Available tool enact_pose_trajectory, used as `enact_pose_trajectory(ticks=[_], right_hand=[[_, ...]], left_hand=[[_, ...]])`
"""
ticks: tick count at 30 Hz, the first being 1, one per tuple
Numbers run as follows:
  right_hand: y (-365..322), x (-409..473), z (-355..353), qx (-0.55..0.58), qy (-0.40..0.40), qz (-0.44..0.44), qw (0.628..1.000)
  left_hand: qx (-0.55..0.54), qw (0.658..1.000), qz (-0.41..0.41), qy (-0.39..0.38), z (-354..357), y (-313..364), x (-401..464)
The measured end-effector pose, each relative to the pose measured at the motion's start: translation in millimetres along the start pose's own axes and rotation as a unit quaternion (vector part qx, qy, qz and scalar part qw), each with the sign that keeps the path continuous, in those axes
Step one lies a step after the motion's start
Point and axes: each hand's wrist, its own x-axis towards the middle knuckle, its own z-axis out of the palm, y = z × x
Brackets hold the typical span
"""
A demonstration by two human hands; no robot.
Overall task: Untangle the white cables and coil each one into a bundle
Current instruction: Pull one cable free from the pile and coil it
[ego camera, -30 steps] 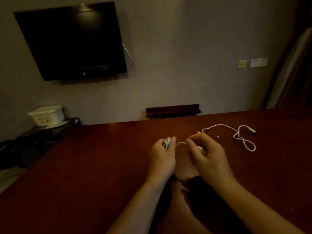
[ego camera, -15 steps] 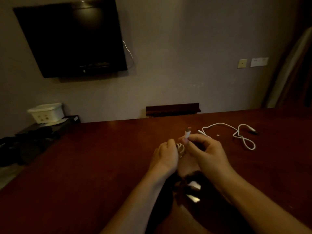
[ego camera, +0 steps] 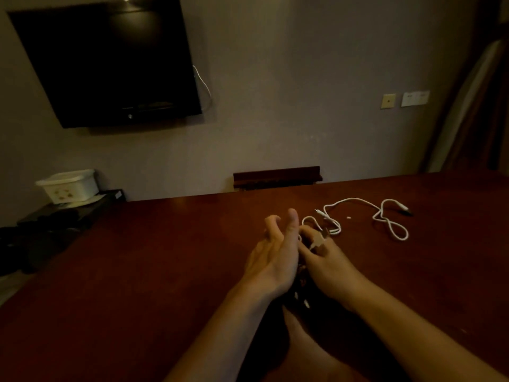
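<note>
- The right hand [ego camera: 322,257] pinches a white cable's plug [ego camera: 325,233] above the desk [ego camera: 137,271].
- The left hand [ego camera: 275,255] is released, fingers spread, holding nothing.
- Risk: with one grip only, the coiled loops could spring loose.
- A second cable [ego camera: 385,216] lies uncoiled just beyond, close enough to snag.

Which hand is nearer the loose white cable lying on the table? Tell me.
Right. The right hand sits just short of the loose cable; the left hand is farther off, beyond the right hand.

Dim, warm, grainy wide-angle view (edges bowed), hands [ego camera: 297,257] slightly blurred
</note>
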Motion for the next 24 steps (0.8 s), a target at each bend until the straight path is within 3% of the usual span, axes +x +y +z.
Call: enact_pose_trajectory(ticks=[3,5,7,10,19,22,24], right_hand=[[0,3,-2,-0.069,0.048,-0.009,0.996],[2,5,-5,-0.013,0.092,-0.016,0.996],[2,5,-9,0.044,0.12,-0.009,0.992],[1,5,-12,0.057,0.12,0.002,0.991],[2,4,-12,0.068,0.085,0.016,0.994],[1,5,-11,0.185,0.067,0.059,0.979],[0,4,-13,0.187,0.051,0.05,0.98]], left_hand=[[-0.12,0.992,0.006,0.041,6,-4,7],[-0.262,0.963,-0.02,0.065,5,-6,16],[-0.316,0.947,-0.043,0.043,0,-13,21],[-0.277,0.961,0.004,-0.012,0,-24,22],[-0.167,0.983,0.068,0.042,6,-30,21],[-0.091,0.99,0.092,0.061,3,-30,19],[-0.033,0.995,0.085,0.05,1,-33,18]])
